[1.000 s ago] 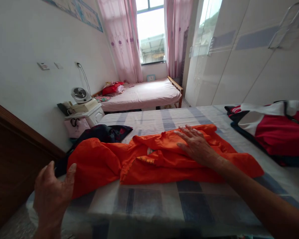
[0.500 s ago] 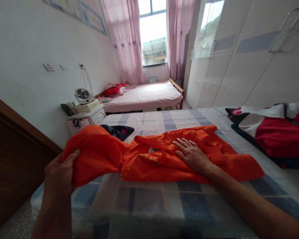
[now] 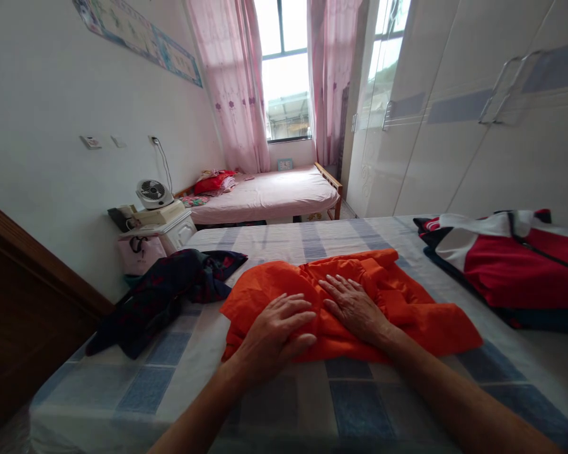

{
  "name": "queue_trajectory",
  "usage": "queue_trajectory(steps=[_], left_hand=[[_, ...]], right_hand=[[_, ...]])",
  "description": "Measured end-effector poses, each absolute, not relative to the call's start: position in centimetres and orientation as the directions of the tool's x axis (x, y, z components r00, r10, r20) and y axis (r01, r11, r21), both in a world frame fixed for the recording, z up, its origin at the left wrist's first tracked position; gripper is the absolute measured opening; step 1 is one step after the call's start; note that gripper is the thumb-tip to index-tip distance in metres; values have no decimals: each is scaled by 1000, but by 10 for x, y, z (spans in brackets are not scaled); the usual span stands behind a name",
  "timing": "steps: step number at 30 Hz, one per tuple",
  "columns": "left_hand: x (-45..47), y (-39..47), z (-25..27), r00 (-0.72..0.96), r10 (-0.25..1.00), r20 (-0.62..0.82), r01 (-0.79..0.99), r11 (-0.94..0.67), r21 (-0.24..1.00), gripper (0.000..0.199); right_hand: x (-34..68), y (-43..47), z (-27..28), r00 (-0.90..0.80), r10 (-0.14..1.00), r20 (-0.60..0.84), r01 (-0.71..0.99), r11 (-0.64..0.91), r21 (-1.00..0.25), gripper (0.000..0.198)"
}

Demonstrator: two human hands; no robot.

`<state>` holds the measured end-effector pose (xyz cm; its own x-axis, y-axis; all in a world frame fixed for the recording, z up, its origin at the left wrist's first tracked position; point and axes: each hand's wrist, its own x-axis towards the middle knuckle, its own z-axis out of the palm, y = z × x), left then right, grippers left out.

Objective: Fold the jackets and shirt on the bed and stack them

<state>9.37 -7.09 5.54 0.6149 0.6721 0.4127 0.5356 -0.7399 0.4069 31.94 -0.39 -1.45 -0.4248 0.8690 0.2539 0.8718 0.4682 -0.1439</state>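
Note:
An orange garment (image 3: 421, 315), perhaps a jacket, lies partly folded on a bed with a blue-and-white checked sheet (image 3: 165, 378). My left hand (image 3: 277, 331) rests palm down on the folded-over left part, its fingers spread a little. Just to the right, my right hand (image 3: 353, 306) lies flat on the middle of the same cloth, fingers stretched out. Neither hand grips the fabric. The orange piece's lower layers and any print are covered by the fold.
A dark patterned garment (image 3: 165, 293) lies crumpled at left. On the right is a stack topped by a red-and-white jacket (image 3: 506, 258). Beyond stand a small fan (image 3: 154, 192) on a white cabinet (image 3: 177, 230), a pink-sheeted bed (image 3: 274, 195) and a white wardrobe (image 3: 421, 157).
My left hand has brought the orange garment's left end over to the right onto the rest and let go. The dark garment is now uncovered. My right hand has stayed on the cloth.

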Motion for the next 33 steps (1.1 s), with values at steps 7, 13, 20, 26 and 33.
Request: queue_trajectory(steps=[7,13,20,26,33], left_hand=[[12,-82,40,-274,806,526,657,-242,714,41],[2,-78,26,-265,950,-166,233,230,945,67],[23,-74,37,-13,920,-391,-113,387,915,40],[26,-61,51,-135,895,-425,-332,364,870,13],[38,-43,143,-275,955,-111,-79,93,993,11]], right_hand=[[316,-10,-1,-374,860,348,830,478,-289,49],[311,-11,36,-346,797,495,829,507,-237,51],[314,4,16,-321,887,333,910,386,-150,54],[297,-5,-6,-354,920,170,898,385,-212,58],[240,-22,8,-537,819,202,764,574,-296,50]])
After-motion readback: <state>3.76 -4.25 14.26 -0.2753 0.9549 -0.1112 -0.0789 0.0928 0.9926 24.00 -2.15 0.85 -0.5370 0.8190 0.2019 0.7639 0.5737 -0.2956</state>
